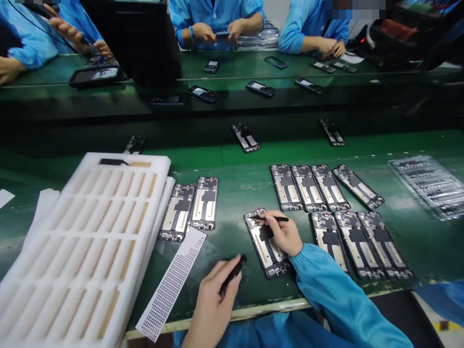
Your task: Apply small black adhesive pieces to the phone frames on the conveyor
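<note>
Phone mid-frame (266,244) lies under the right hand (284,233), which pinches a slim black tool (279,219) against its top end; the left hand (213,302) closes around a black handle (234,271) nearby.

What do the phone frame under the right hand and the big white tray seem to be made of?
The phone frame looks like metal with a dull sheen, partly covered by matte black film. The tray looks like matte white foam, judging by its thick, soft-edged cut slots.
</note>
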`<state>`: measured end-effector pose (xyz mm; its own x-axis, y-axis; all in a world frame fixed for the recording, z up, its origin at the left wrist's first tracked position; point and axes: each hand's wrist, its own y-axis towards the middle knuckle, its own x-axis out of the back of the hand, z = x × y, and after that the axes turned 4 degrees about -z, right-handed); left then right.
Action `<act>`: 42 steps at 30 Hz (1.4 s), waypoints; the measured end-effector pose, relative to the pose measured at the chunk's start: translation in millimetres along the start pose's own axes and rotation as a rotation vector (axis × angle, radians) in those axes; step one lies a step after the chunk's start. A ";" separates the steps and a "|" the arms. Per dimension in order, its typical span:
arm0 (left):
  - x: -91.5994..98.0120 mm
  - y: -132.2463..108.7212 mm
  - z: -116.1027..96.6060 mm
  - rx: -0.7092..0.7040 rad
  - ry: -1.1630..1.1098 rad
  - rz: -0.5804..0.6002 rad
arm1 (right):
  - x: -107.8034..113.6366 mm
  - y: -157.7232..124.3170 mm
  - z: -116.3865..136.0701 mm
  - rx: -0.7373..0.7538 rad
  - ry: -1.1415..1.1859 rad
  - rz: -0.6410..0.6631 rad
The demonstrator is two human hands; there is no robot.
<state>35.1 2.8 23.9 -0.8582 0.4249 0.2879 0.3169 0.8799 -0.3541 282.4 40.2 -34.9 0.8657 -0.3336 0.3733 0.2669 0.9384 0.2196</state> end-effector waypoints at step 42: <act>-84.6 25.8 16.6 -0.960 0.781 0.076 | 83.4 -113.2 48.6 -0.014 -0.880 0.599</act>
<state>109.3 -13.9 -24.3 -0.4589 0.2050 0.8645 0.8054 0.5069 0.3073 303.8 -98.3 15.2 0.2485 0.2399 0.9385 -0.0912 0.9703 -0.2239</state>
